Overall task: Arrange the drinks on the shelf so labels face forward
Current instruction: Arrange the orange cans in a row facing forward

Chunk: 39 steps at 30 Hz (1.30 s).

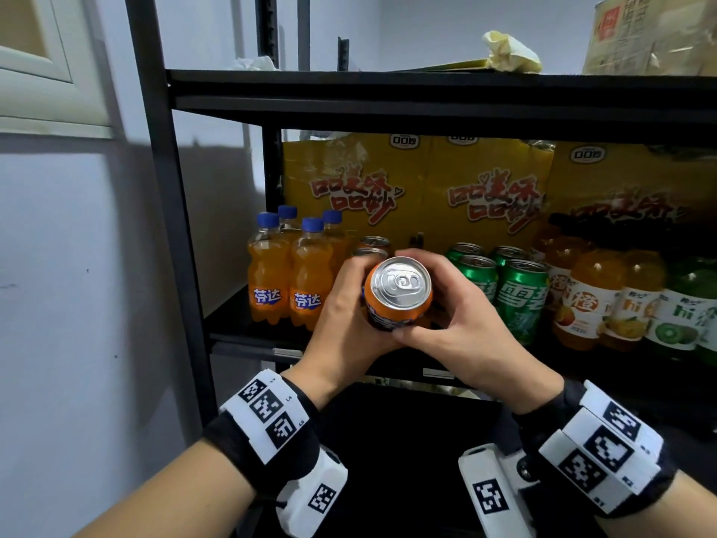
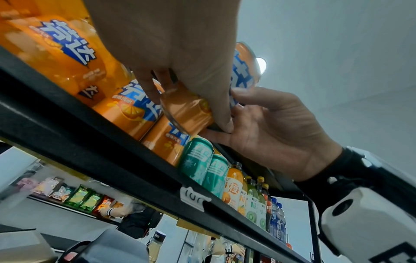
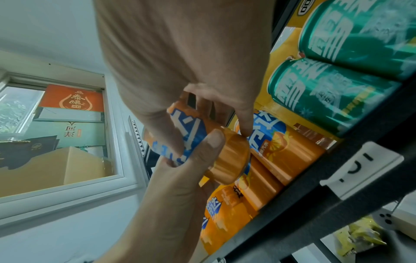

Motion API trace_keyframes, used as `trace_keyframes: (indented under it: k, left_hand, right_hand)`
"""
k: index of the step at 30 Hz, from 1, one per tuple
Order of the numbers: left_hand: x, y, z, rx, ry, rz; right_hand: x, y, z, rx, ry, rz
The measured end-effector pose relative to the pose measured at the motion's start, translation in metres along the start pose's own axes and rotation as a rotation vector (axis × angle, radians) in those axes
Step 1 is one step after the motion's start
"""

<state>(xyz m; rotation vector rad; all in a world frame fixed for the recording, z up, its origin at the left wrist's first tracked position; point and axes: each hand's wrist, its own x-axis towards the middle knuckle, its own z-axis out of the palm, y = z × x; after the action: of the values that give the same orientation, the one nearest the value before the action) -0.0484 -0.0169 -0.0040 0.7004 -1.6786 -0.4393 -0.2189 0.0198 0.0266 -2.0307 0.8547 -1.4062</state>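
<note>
Both of my hands hold one orange soda can (image 1: pixel 399 289) just in front of the black shelf (image 1: pixel 248 339), its silver top tilted toward me. My left hand (image 1: pixel 355 308) wraps the can's left side, and my right hand (image 1: pixel 446 304) wraps its right side, thumbs meeting low on the front. In the left wrist view the can (image 2: pixel 186 108) shows its orange base and part of a blue logo. In the right wrist view the can (image 3: pixel 229 160) hangs above two orange cans (image 3: pixel 286 153) lying further in.
Several orange soda bottles (image 1: pixel 289 281) stand at the shelf's left end. Two more orange cans (image 1: pixel 372 244) sit behind the held one. Green cans (image 1: pixel 520 300) and juice bottles (image 1: pixel 582 304) stand to the right. Yellow cartons (image 1: pixel 419 188) fill the back, under an upper shelf (image 1: pixel 388 91).
</note>
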Motion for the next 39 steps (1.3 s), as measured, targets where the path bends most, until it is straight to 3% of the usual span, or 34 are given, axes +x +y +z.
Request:
trace_keyframes:
  k: [3, 7, 10, 13, 18, 22, 27, 33, 39]
  left_hand:
    - [-0.003, 0.0, 0.0, 0.07, 0.016, 0.008]
    - [-0.012, 0.0, 0.005, 0.105, 0.0, -0.017]
    - [-0.021, -0.007, -0.003, 0.086, -0.102, -0.091]
    - [-0.034, -0.018, -0.021, 0.161, -0.245, -0.027]
    - [-0.048, -0.049, -0.031, 0.343, -0.091, 0.045]
    - [-0.055, -0.059, -0.026, 0.672, -0.127, 0.154]
    - [-0.065, -0.058, -0.019, 0.862, -0.139, 0.155]
    - [-0.07, -0.065, -0.007, 0.89, -0.019, 0.17]
    - [-0.068, -0.073, 0.001, 0.89, 0.089, 0.186]
  right_hand:
    - [-0.003, 0.0, 0.009, 0.016, 0.045, 0.018]
    - [-0.008, 0.008, 0.024, 0.085, 0.252, 0.064]
    - [-0.017, 0.015, 0.025, 0.112, 0.324, 0.114]
    - [-0.025, 0.016, 0.019, 0.152, 0.297, 0.156]
    - [-0.04, 0.021, 0.018, 0.16, 0.232, 0.209]
    - [-0.063, 0.035, 0.03, 0.114, 0.168, 0.215]
    - [-0.105, 0.079, 0.054, 0.058, 0.024, 0.339]
    - [-0.127, 0.162, 0.068, -0.026, 0.02, 0.579]
    - [-0.132, 0.211, 0.071, -0.07, 0.065, 0.647]
